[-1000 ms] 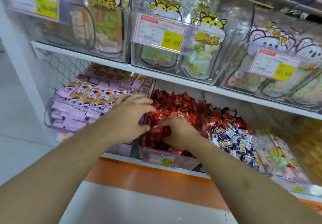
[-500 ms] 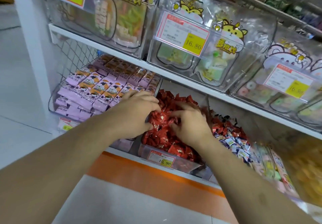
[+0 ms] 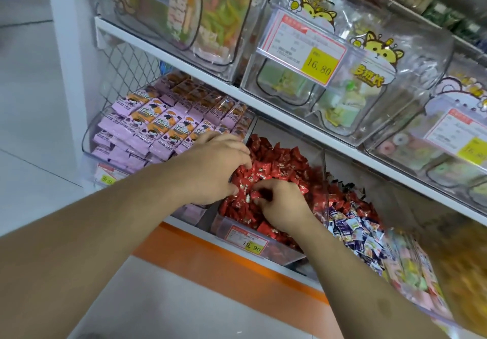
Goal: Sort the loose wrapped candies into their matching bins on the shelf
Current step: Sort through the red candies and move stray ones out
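Bin edge: the clear bin (image 3: 276, 249) front wall sits at 6 o'clock of both hands.
Red candies (image 3: 279, 159): heaped inside, open pile toward 12 o'clock.
Left hand (image 3: 216, 164): fingers curled, fingertips pinching red candies.
Right hand (image 3: 282, 204): at 4 o'clock of left, pinching one.

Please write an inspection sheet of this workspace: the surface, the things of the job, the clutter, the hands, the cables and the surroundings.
Surface: white lower shelf with clear bins.
Job's things: red candies heaped in the middle bin; red ones also lie in the mixed bin to the right.
Clutter: purple packs stacked in the bin to the left.
Hands: left hand and right hand both in the red heap, fingers curled on candies.
Cables: nothing seen.
Surroundings: upper bins with price tags; pale floor.
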The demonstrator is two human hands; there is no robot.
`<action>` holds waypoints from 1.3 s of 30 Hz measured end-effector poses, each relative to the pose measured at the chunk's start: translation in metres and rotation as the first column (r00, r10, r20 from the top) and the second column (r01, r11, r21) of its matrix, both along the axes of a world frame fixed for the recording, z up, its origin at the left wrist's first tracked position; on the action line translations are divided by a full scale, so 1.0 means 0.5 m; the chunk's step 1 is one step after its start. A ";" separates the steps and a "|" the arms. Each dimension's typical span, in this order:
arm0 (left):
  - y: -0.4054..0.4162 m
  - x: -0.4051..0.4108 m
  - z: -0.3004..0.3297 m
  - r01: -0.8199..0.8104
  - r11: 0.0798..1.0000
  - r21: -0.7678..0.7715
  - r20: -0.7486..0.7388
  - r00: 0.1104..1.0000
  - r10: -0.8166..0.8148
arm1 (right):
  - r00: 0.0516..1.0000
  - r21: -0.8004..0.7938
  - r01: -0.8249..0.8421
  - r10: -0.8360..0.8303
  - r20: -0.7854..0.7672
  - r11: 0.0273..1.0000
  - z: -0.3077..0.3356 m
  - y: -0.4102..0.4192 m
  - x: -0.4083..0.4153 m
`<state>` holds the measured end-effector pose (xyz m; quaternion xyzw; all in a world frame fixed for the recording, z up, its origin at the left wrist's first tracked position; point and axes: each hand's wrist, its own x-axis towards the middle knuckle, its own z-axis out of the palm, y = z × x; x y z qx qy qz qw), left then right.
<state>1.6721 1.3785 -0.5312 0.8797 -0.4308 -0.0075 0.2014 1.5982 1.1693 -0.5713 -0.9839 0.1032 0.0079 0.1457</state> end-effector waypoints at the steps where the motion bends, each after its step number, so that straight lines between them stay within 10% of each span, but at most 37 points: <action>1: 0.000 0.000 0.000 -0.004 1.000 0.001 -0.002 1.000 0.004 | 1.000 0.006 0.010 -0.010 -0.007 1.000 -0.002 -0.003 0.001; 15: 0.001 0.003 -0.008 -0.003 1.000 -0.024 0.005 1.000 0.003 | 0.996 0.039 0.092 -0.091 -0.007 0.995 -0.024 0.029 0.029; 28: -0.003 -0.002 -0.004 -0.015 1.000 0.010 0.028 1.000 0.014 | 0.939 0.560 0.079 -0.250 0.235 0.824 0.055 0.001 -0.068; 39: -0.009 -0.001 -0.005 -0.029 0.999 0.027 0.027 0.999 0.028 | 0.822 0.581 0.100 -0.396 0.410 0.808 0.121 -0.040 -0.166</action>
